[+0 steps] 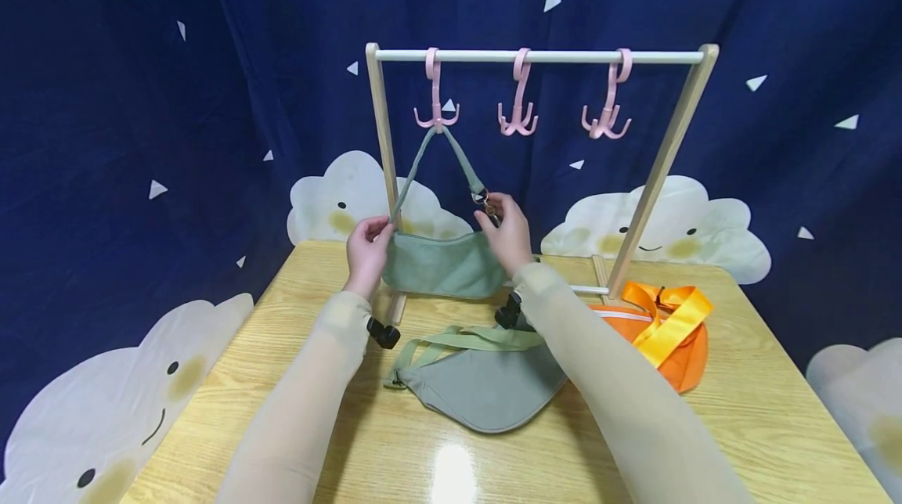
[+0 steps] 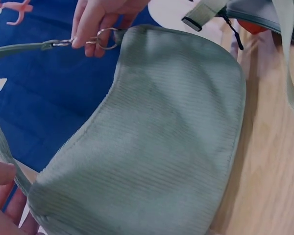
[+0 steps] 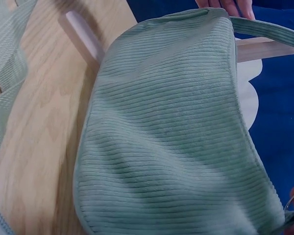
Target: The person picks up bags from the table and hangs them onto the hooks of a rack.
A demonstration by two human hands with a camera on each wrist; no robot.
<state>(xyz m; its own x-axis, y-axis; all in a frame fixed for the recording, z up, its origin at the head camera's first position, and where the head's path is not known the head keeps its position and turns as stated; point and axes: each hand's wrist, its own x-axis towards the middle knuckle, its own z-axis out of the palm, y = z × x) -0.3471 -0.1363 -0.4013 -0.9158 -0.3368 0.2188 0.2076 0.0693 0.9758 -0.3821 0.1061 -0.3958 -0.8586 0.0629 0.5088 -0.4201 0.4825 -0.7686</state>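
Hanging between both hands, a green corduroy shoulder bag (image 1: pixel 442 263) dangles by its strap (image 1: pixel 451 150) from the leftmost pink hook (image 1: pixel 437 114) of a wooden rack (image 1: pixel 539 56), directly above the hands. The left hand (image 1: pixel 367 248) pinches the bag's left end where the strap joins it, thumb and fingers closed on the fabric. The right hand (image 1: pixel 504 232) pinches the metal clasp ring (image 1: pixel 482 197) at the bag's right end. Below the wrists, closer to the person, a grey-green sling bag (image 1: pixel 481 379) lies flat on the desk (image 1: pixel 747 410). Just right of the right forearm sits an orange bag (image 1: pixel 676 347) with a yellow-orange strap. Two more pink hooks (image 1: pixel 518 114) hang empty up and right of the right hand.
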